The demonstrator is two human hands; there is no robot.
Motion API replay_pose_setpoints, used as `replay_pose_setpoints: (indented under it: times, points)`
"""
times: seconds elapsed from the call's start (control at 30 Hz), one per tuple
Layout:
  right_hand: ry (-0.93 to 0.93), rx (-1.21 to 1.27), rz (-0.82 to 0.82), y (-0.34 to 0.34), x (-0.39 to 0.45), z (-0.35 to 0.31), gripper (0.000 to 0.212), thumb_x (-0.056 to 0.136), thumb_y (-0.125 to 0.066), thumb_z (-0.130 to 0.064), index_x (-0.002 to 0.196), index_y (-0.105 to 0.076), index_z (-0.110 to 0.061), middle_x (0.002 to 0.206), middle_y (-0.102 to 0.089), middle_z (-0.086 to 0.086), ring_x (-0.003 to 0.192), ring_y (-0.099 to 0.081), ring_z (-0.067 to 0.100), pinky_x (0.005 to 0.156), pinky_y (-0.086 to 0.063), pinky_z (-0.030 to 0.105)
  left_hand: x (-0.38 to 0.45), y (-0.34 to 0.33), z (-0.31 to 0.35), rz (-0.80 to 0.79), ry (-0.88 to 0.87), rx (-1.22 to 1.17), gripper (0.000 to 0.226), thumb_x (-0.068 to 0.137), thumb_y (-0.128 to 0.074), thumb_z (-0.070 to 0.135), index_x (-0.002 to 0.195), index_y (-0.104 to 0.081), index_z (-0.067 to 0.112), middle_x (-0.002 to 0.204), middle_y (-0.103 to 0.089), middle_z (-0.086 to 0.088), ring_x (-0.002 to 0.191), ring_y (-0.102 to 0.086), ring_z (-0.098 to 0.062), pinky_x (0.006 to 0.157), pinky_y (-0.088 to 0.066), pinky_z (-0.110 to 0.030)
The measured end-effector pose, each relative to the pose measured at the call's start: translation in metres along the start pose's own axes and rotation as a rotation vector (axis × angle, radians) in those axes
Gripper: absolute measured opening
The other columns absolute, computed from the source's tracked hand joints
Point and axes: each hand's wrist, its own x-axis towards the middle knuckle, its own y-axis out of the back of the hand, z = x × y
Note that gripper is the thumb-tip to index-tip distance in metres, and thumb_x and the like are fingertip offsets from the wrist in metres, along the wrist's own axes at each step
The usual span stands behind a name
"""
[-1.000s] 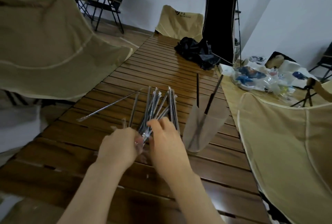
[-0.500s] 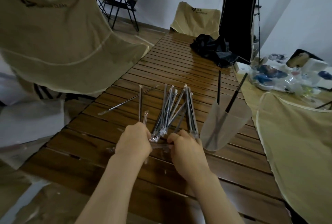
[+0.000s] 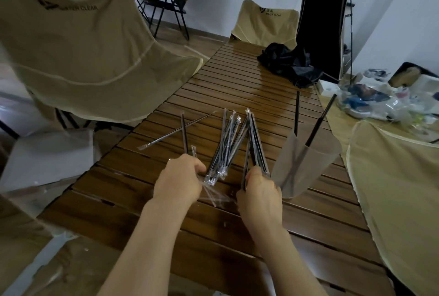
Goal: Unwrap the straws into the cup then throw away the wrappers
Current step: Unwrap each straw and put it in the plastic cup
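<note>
Over the worktop point(image 3: 237, 86), her left hand point(image 3: 179, 180) grips what looks like empty wrappers point(image 3: 211, 192) while the right hand point(image 3: 260, 192) clutches wrapped straws point(image 3: 255, 141) beside the cup point(image 3: 304, 165).

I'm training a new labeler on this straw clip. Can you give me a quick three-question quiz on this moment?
1. True or false: the cup already holds two black straws.
2. Which hand grips the straw group next to the cup? A) left hand B) right hand
3. What lies apart from the pile, angled toward the beige chair?

Key:
1. True: unwrapped straws stand in it.
2. B: the right hand, not the left hand.
3. One wrapped straw on the table.
</note>
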Motion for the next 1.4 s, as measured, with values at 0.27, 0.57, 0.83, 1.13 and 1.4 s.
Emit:
replay_pose_setpoints:
  times: [0.27,0.57,0.83,1.13,1.4]
  points:
    - [0.042,0.034,-0.002,-0.01,-0.001,0.004,0.027,0.088,-0.063,-0.027,0.115,-0.064,-0.027,0.108,-0.059,0.0,0.101,-0.059,0.021,0.087,-0.051,0.042,-0.008,0.018,-0.024,-0.076,0.278,0.223,0.029,0.083,-0.072,0.009,0.106,-0.065,0.025,0.103,-0.064,0.0,0.101,-0.06,-0.02,0.099,-0.047,-0.041]
    - [0.029,0.043,0.088,-0.014,-0.002,0.0,0.016,0.081,-0.067,-0.011,0.09,-0.055,-0.017,0.083,-0.063,0.002,0.079,-0.064,0.022,0.072,-0.056,0.041,-0.005,0.023,-0.037,-0.112,0.413,0.198,0.033,0.08,-0.077,0.008,0.109,-0.065,0.019,0.081,-0.062,0.002,0.069,-0.06,-0.011,0.084,-0.056,-0.034]
    - [-0.076,-0.022,0.071,-0.013,0.001,0.002,0.032,0.086,-0.065,-0.035,0.11,-0.055,-0.016,0.1,-0.065,0.002,0.095,-0.062,0.024,0.089,-0.048,0.043,-0.005,0.014,-0.027,-0.061,0.233,0.087,0.014,0.09,-0.065,0.01,0.098,-0.066,0.022,0.098,-0.064,0.003,0.082,-0.058,-0.011,0.067,-0.045,-0.023]
    - [-0.176,-0.1,0.041,-0.009,-0.001,-0.002,0.019,0.085,-0.065,-0.037,0.081,-0.066,-0.019,0.089,-0.062,-0.001,0.088,-0.059,0.02,0.087,-0.041,0.038,-0.01,-0.002,0.0,-0.075,0.047,0.068,0.016,0.092,-0.064,0.017,0.108,-0.066,0.02,0.102,-0.067,0.001,0.092,-0.064,-0.013,0.087,-0.054,-0.031]
    - [-0.053,-0.064,0.234,0.024,-0.008,-0.026,0.014,0.092,-0.057,-0.02,0.097,-0.048,-0.011,0.076,-0.065,0.004,0.07,-0.066,0.025,0.085,-0.05,0.044,-0.013,0.0,0.003,-0.091,-0.059,0.01,0.012,0.094,-0.062,0.019,0.103,-0.063,0.027,0.104,-0.064,0.007,0.091,-0.06,-0.006,0.087,-0.05,-0.025]
